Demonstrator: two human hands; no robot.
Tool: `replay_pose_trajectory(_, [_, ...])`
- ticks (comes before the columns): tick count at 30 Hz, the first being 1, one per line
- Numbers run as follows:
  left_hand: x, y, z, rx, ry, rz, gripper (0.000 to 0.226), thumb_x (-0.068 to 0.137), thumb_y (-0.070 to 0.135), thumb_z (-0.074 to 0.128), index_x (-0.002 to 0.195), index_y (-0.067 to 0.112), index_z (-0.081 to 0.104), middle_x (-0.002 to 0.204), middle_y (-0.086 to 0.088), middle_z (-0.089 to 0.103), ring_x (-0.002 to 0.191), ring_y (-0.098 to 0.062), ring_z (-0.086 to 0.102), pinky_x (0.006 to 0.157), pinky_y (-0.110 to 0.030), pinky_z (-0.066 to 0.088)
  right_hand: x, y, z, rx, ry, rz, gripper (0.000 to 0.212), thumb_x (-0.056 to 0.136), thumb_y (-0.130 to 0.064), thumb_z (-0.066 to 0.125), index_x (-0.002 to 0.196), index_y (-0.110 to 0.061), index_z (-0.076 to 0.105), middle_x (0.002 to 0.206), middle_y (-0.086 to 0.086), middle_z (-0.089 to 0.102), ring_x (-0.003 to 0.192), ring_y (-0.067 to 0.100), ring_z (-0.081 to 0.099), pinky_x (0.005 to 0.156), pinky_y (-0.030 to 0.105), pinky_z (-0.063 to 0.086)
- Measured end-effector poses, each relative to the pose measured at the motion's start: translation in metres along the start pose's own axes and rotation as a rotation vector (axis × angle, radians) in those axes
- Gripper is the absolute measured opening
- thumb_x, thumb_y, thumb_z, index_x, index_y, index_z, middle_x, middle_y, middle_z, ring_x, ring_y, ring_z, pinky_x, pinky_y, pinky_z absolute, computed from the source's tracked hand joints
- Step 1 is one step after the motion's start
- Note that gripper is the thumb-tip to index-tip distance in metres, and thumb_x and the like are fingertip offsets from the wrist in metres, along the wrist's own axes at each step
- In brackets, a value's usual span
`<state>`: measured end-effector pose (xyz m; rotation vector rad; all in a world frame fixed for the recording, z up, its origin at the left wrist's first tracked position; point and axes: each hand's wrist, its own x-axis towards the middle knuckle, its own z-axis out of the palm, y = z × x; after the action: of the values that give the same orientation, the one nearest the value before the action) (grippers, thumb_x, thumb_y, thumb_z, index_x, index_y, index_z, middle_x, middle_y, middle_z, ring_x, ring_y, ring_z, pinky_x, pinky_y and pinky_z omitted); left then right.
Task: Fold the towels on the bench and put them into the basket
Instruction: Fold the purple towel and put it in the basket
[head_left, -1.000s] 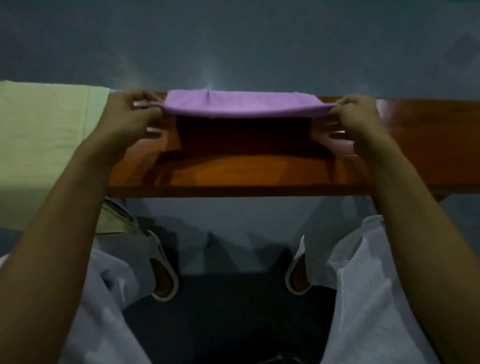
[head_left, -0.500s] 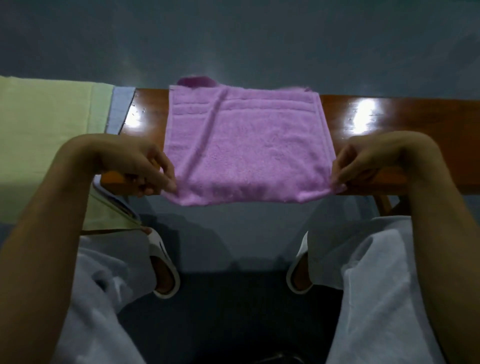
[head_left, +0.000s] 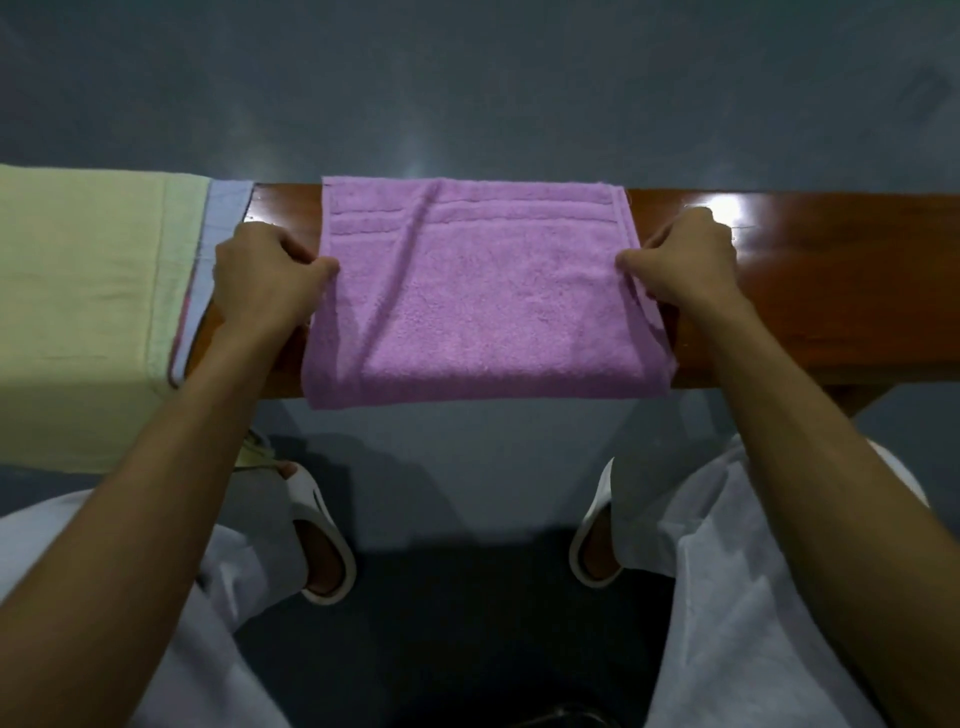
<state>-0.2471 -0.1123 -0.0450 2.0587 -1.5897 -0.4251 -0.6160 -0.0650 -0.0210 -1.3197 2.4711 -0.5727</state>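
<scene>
Open bench (head_left: 831, 291) right, stacked towels (head_left: 78, 312) left

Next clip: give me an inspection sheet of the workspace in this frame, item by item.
Surface: glossy wooden bench, with lamp glare on its right part.
Job's things: purple towel lies folded across the bench, its near edge hanging over the front. A green towel drapes the left end, with a blue towel under it. The basket is not in view.
Clutter: nothing seen.
Hands: left hand grips the purple towel's left edge, right hand its right edge.
Cables: nothing seen.
Surroundings: grey floor; the person's white slippers and pale trousers.
</scene>
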Motion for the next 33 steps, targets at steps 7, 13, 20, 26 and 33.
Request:
replay_pose_trajectory(7, [-0.006, 0.01, 0.0, 0.021, 0.046, 0.084, 0.02, 0.091, 0.032, 0.075, 0.1, 0.015, 0.08, 0.099, -0.009, 0.076, 0.086, -0.023, 0.067, 0.079, -0.036, 0.054, -0.005, -0.006, 0.007, -0.004, 0.048, -0.049, 0.017, 0.085, -0.022, 0.076, 0.093, -0.008, 0.076, 0.083, 0.007, 0.065, 0.06, 0.01, 0.051, 0.05, 0.018, 0.033])
replay_pose_trajectory(13, [-0.002, 0.009, -0.011, 0.002, 0.081, 0.045, 0.024, 0.086, 0.036, 0.07, 0.096, 0.017, 0.08, 0.098, -0.008, 0.077, 0.091, -0.029, 0.07, 0.084, -0.038, 0.054, -0.003, 0.001, -0.007, 0.057, 0.148, -0.062, 0.008, 0.082, -0.021, 0.08, 0.08, -0.014, 0.077, 0.079, 0.004, 0.072, 0.072, 0.019, 0.069, 0.065, 0.027, 0.056])
replay_pose_trajectory(20, [-0.007, 0.013, 0.0, 0.02, 0.083, 0.081, 0.029, 0.096, 0.039, 0.067, 0.107, 0.013, 0.073, 0.108, -0.011, 0.074, 0.091, -0.021, 0.063, 0.078, -0.035, 0.049, -0.002, 0.006, -0.006, -0.054, 0.111, -0.019, 0.008, 0.081, -0.019, 0.076, 0.086, -0.014, 0.079, 0.084, 0.007, 0.071, 0.077, 0.021, 0.063, 0.072, 0.028, 0.047])
replay_pose_trajectory(26, [-0.036, 0.046, 0.024, 0.004, 0.13, 0.382, 0.041, 0.104, 0.037, 0.054, 0.136, 0.012, 0.053, 0.139, -0.012, 0.054, 0.125, -0.025, 0.051, 0.098, -0.028, 0.04, -0.012, -0.009, 0.021, -0.006, 0.263, -0.294, 0.04, 0.09, -0.042, 0.064, 0.114, -0.011, 0.064, 0.112, 0.009, 0.066, 0.098, 0.023, 0.059, 0.08, 0.033, 0.047])
replay_pose_trajectory(33, [-0.035, 0.037, 0.056, 0.112, -0.348, 0.562, 0.122, 0.077, 0.09, 0.054, 0.166, 0.02, 0.009, 0.173, -0.001, 0.006, 0.159, -0.02, 0.004, 0.129, -0.046, 0.003, -0.048, -0.03, 0.072, -0.256, -0.195, -0.669, 0.077, 0.101, -0.062, 0.031, 0.164, -0.02, 0.016, 0.173, 0.005, 0.005, 0.159, 0.026, 0.002, 0.128, 0.054, 0.005])
